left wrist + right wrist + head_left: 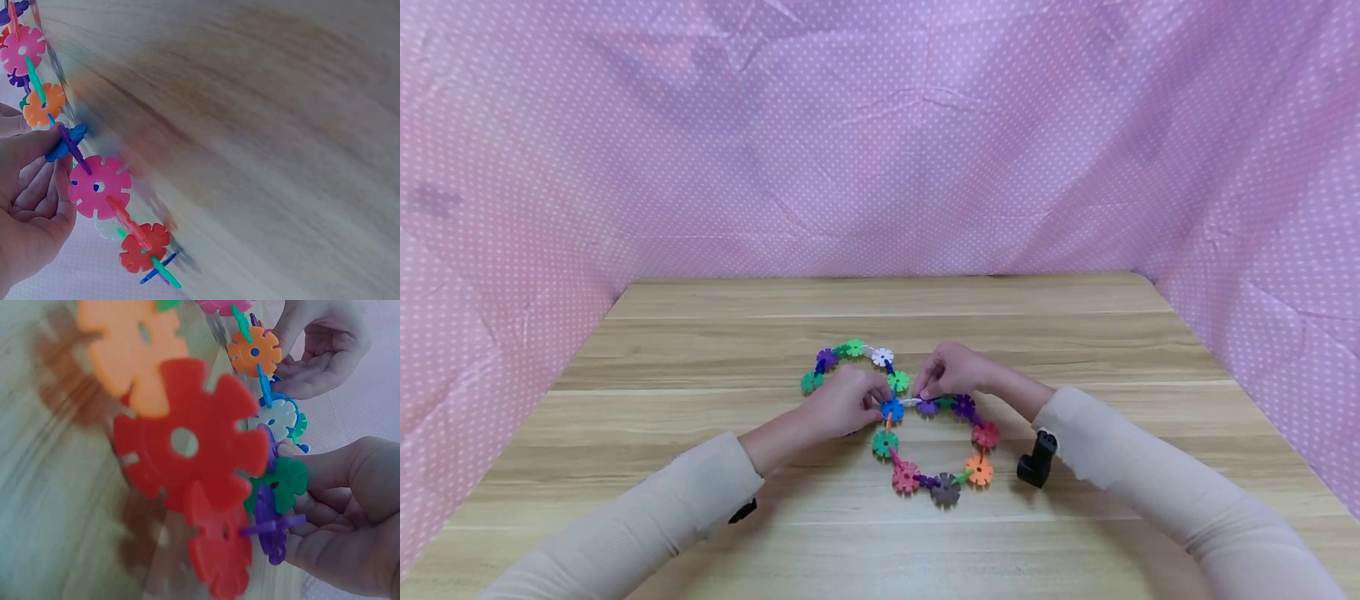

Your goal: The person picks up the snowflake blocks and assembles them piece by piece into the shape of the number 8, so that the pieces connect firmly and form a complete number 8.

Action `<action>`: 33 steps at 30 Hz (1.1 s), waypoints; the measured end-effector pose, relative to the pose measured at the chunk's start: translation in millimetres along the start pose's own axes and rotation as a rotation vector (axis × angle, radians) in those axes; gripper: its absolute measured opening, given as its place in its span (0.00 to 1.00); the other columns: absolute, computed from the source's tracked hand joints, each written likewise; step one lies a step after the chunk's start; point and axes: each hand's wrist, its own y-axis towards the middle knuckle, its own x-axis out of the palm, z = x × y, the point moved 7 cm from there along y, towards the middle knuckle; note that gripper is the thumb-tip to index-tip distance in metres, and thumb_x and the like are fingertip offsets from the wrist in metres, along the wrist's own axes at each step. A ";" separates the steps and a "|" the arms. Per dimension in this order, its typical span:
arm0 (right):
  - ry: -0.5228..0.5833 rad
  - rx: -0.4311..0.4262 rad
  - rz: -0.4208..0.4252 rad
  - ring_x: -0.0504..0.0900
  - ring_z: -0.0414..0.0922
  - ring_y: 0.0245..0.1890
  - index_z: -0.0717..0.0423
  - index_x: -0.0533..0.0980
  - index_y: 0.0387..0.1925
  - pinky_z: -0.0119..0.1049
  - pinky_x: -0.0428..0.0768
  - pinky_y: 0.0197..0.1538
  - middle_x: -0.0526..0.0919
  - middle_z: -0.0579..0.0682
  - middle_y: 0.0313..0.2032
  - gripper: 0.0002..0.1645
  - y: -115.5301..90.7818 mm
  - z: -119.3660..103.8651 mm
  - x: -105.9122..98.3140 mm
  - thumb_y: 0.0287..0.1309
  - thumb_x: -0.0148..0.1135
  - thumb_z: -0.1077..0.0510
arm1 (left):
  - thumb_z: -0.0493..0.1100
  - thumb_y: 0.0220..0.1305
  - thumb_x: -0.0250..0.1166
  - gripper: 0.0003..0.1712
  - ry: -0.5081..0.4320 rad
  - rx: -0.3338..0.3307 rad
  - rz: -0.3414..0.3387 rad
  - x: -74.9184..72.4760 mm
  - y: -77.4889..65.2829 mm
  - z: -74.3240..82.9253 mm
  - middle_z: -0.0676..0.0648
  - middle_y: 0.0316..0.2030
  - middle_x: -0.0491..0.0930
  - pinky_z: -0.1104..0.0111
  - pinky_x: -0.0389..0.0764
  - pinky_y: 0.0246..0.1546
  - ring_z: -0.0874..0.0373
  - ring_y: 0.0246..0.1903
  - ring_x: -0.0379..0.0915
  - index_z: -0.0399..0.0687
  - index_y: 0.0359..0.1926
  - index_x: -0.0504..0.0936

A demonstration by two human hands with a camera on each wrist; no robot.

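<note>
Notched plastic flower discs are slotted into two joined rings on the table. Near the join, my left hand (pixel 847 402) pinches a blue disc (pixel 892 410); the left wrist view shows that blue disc (pixel 67 144) between thumb and fingers, crossed by a purple one. My right hand (pixel 955 371) grips a purple disc (pixel 928 407) at the top of the near ring, beside a white disc (pixel 910 402). In the right wrist view its fingertips lie against the purple disc and a green disc (pixel 287 482); the fingers partly hide the exact grip.
The near ring carries a grey disc (pixel 945 489) and an orange disc (pixel 979 471) at its front. Behind my left hand, the far ring runs past a white disc (pixel 882 357) and a light green disc (pixel 854 347). Pink dotted cloth (pixel 880 150) surrounds the wooden table (pixel 700 333).
</note>
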 end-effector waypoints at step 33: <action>0.183 0.312 0.311 0.84 0.46 0.46 0.60 0.87 0.31 0.40 0.82 0.53 0.89 0.54 0.40 0.06 0.1 12.6 2.5 0.47 0.71 0.68 | 0.27 0.51 0.69 0.12 0.039 0.165 0.027 -4.8 6.8 -11.5 0.44 0.37 0.88 0.72 0.85 0.41 0.56 0.40 0.85 0.37 0.39 0.86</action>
